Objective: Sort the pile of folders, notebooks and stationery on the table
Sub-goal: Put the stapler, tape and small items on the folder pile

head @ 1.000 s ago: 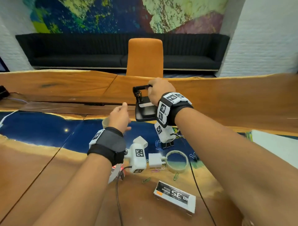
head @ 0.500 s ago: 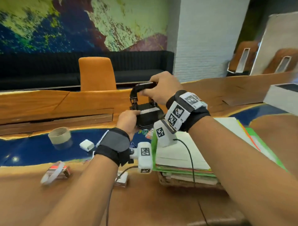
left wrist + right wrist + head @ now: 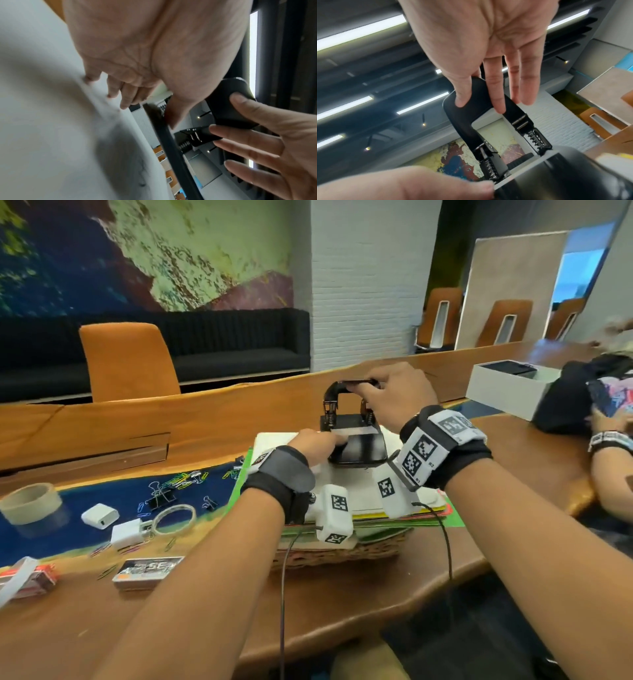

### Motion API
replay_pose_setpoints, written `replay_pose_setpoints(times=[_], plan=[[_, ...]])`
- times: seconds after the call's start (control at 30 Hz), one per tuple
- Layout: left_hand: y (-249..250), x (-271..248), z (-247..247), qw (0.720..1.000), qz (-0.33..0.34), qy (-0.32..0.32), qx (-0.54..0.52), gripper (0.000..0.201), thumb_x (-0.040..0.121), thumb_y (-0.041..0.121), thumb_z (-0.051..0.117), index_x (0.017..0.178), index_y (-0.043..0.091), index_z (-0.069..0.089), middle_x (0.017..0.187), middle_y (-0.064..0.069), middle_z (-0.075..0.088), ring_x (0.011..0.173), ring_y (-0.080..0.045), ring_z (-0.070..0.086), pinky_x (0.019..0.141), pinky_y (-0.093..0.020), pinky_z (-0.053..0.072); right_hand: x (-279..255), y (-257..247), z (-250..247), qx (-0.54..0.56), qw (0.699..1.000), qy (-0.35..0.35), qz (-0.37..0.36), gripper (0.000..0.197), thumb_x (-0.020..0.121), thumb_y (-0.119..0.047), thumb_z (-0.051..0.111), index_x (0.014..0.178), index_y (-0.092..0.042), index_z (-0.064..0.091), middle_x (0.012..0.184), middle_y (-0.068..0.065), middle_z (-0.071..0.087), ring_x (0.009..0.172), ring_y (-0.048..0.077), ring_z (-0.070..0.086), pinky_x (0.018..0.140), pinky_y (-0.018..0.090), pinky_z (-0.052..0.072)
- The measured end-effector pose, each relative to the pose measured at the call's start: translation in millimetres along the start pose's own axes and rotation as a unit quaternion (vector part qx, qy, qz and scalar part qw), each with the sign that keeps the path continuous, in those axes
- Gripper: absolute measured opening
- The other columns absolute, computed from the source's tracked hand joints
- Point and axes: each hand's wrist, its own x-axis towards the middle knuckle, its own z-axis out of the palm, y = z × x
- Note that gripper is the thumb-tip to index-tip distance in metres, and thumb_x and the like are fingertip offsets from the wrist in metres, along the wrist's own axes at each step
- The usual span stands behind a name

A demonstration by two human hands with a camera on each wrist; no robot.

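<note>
Black hole punch (image 3: 356, 440) sat on the white top sheet of the folder stack (image 3: 404, 508), which lay on a woven basket (image 3: 342, 553) at the counter (image 3: 212, 604) edge. Punch had a glossy black base, a pale strip across it, two exposed springs and a U-shaped lever handle standing up. Your right hand (image 3: 397, 398) pinched the top of the handle between thumb and fingers. Your left hand (image 3: 315, 441) lay at the left edge of the base, thumb against it, fingers loose on the paper. Counter was wood with a blue resin strip; on it to the left were a tape roll (image 3: 30, 503), paper clips (image 3: 185, 477), a binder clip (image 3: 161, 498), white chargers (image 3: 113, 525) and a staples box (image 3: 147, 571). Behind it stood an orange chair (image 3: 126, 361), a black sofa (image 3: 239, 344), a painted mural (image 3: 144, 254) and a white brick pillar (image 3: 366, 282).
</note>
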Motion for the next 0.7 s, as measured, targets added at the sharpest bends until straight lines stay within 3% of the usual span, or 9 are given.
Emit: replay_pose_setpoints(times=[0.07,0.17,0.27,0.33,0.43,0.5,0.57,0.7], plan=[[-5,-4,7,0.997,-0.001,-0.018,0.071,0.058,0.093,0.047,0.06,0.136,0.009,0.053,0.136,-0.007,0.055,0.12,-0.025,0.051,0.087,-0.028,0.036,-6,13,1,-0.028,1.0,-0.009,0.004,0.02,0.089,-0.049,0.058,0.077,-0.035,0.068,0.072,-0.008,0.063,0.074,0.022,0.06,0.06,0.028,0.039],[-12,-10,14,0.994,0.001,-0.037,0.103,0.069,0.092,0.045,0.063,0.148,0.012,0.04,0.151,-0.005,0.042,0.136,-0.025,0.041,0.1,-0.028,0.033,-15,31,3,-0.057,0.998,-0.031,0.013,0.021,0.091,-0.044,0.056,0.087,-0.03,0.071,0.079,-0.008,0.065,0.079,0.021,0.061,0.064,0.029,0.044],[-15,-14,18,0.994,0.005,-0.053,0.093,0.057,0.091,0.034,0.068,0.142,0.014,0.049,0.144,-0.004,0.051,0.13,-0.023,0.047,0.098,-0.026,0.034,-16,42,2,-0.05,0.997,-0.05,0.028,0.023,0.091,-0.047,0.056,0.091,-0.03,0.072,0.079,-0.01,0.066,0.08,0.02,0.062,0.069,0.032,0.05],[-15,-11,22,0.994,0.009,-0.05,0.093,0.05,0.09,0.031,0.07,0.136,0.016,0.057,0.138,-0.004,0.056,0.126,-0.023,0.05,0.104,-0.028,0.037,-16,44,-2,-0.043,0.997,-0.062,0.024,0.024,0.09,-0.051,0.057,0.092,-0.03,0.07,0.078,-0.011,0.065,0.081,0.018,0.061,0.07,0.032,0.05],[-19,-13,24,0.994,0.011,-0.047,0.095,0.056,0.089,0.032,0.071,0.14,0.017,0.053,0.144,-0.001,0.049,0.132,-0.023,0.046,0.103,-0.024,0.032,-20,35,-6,-0.076,0.992,-0.1,0.024,0.021,0.09,-0.051,0.058,0.099,-0.032,0.065,0.084,-0.01,0.065,0.081,0.016,0.06,0.068,0.03,0.046],[-20,-14,23,0.996,0.012,-0.043,0.079,0.056,0.089,0.032,0.07,0.14,0.016,0.053,0.144,-0.002,0.049,0.131,-0.024,0.047,0.103,-0.024,0.032,-24,26,-10,-0.101,0.988,-0.115,0.03,0.023,0.092,-0.037,0.057,0.113,-0.03,0.062,0.1,-0.003,0.068,0.088,0.02,0.06,0.075,0.032,0.048],[-15,-17,14,0.997,0.025,-0.04,0.06,0.05,0.092,0.029,0.067,0.138,0.014,0.055,0.14,-0.003,0.054,0.128,-0.024,0.05,0.107,-0.027,0.037,-26,14,-10,-0.103,0.987,-0.12,0.027,0.04,0.092,-0.021,0.05,0.131,-0.03,0.053,0.122,0.002,0.064,0.102,0.026,0.06,0.089,0.038,0.05],[-1,-15,-28,0.997,0.071,0.034,0.023,0.032,0.095,0.02,0.061,0.125,0.009,0.065,0.132,-0.01,0.062,0.123,-0.027,0.057,0.1,-0.031,0.044,-27,-26,4,-0.022,0.995,-0.096,-0.022,0.043,0.095,-0.02,0.045,0.137,-0.03,0.048,0.133,0.002,0.058,0.107,0.026,0.061,0.096,0.044,0.049]])
